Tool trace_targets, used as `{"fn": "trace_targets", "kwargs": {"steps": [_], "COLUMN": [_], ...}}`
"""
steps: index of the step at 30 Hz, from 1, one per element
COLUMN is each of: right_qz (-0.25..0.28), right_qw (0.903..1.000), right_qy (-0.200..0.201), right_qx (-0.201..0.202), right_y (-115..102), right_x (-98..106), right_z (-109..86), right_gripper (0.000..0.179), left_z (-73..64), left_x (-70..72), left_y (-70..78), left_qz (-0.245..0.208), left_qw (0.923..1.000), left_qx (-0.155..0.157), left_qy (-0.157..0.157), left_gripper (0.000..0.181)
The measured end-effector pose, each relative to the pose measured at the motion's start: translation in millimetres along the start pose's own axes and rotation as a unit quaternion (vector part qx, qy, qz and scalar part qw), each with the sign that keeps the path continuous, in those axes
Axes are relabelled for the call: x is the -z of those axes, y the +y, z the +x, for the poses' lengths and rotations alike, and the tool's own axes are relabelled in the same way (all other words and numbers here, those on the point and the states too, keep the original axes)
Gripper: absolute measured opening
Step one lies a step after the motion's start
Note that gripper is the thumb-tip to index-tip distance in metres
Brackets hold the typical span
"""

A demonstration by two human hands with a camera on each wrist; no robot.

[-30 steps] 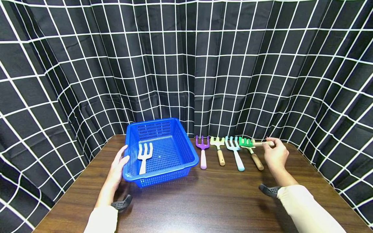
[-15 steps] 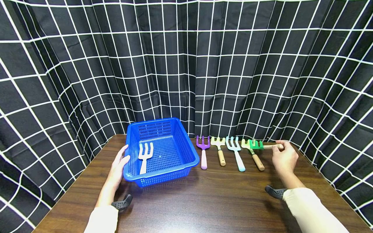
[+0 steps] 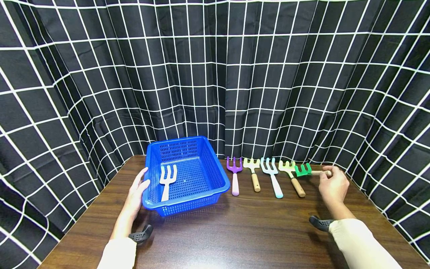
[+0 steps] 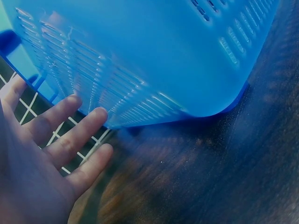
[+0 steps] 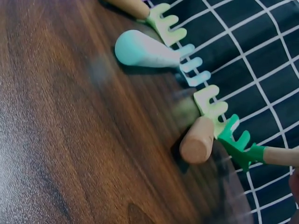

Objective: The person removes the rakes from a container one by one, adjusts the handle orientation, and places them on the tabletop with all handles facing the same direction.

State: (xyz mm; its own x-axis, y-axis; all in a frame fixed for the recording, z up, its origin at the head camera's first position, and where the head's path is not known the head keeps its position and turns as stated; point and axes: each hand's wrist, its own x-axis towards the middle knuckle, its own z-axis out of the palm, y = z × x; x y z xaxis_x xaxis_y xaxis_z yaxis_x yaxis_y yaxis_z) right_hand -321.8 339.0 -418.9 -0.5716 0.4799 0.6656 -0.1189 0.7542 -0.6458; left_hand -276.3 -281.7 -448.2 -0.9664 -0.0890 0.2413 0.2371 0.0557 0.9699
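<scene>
A small green hand rake (image 3: 303, 170) with a pale wooden handle lies sideways at the right end of a row of garden forks. My right hand (image 3: 334, 186) pinches its handle end. Beside the rake's head is a yellow-green fork (image 3: 296, 183) with a wooden handle. My left hand (image 3: 134, 192) holds the left rim of a blue plastic basket (image 3: 220, 183), thumb over the edge. In the left wrist view, fingers (image 4: 77, 140) rest along its outer wall. A white fork (image 3: 168, 179) lies inside the basket. The right wrist view shows the green rake (image 5: 243, 149) close to the yellow-green fork.
Left of the yellow-green fork lie a light blue fork (image 3: 273, 179), a pale yellow fork (image 3: 254, 175) with a wooden handle and a purple-pink fork (image 3: 234, 177). Everything stands on a brown wooden table (image 3: 255, 231). A black gridded curtain (image 3: 255, 93) hangs right behind it.
My right hand has moved right and slightly down with the green hand rake, uncovering the yellow-green fork's head. The left hand and the basket have stayed in place.
</scene>
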Motion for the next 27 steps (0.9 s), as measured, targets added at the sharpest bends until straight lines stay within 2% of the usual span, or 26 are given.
{"fn": "trace_targets", "kwargs": {"steps": [5,17,21,27], "right_qz": [-0.008,-0.028,-0.051,-0.085], "right_qw": [1.0,0.9984,0.997,0.9929], "right_qy": [-0.003,0.021,0.008,-0.039], "right_qx": [0.002,-0.044,-0.058,-0.073], "right_y": [5.6,19.1,21.3,23.6], "right_x": [0.4,3.9,7.2,7.5], "right_z": [-0.4,-3.6,-6.1,-8.6], "right_gripper": [0.016,0.021,0.021,0.021], "left_z": [-0.1,-0.7,-0.7,0.3], "left_x": [0.3,-0.1,-0.8,0.1], "left_y": [-0.2,-0.3,0.7,-1.1], "left_qz": [-0.007,-0.005,-0.004,-0.008], "left_qw": [0.9999,1.0,1.0,0.9999], "left_qx": [-0.007,-0.006,0.0,-0.011], "left_qy": [-0.003,-0.004,-0.003,-0.007], "left_gripper": [0.051,0.051,0.052,0.052]}}
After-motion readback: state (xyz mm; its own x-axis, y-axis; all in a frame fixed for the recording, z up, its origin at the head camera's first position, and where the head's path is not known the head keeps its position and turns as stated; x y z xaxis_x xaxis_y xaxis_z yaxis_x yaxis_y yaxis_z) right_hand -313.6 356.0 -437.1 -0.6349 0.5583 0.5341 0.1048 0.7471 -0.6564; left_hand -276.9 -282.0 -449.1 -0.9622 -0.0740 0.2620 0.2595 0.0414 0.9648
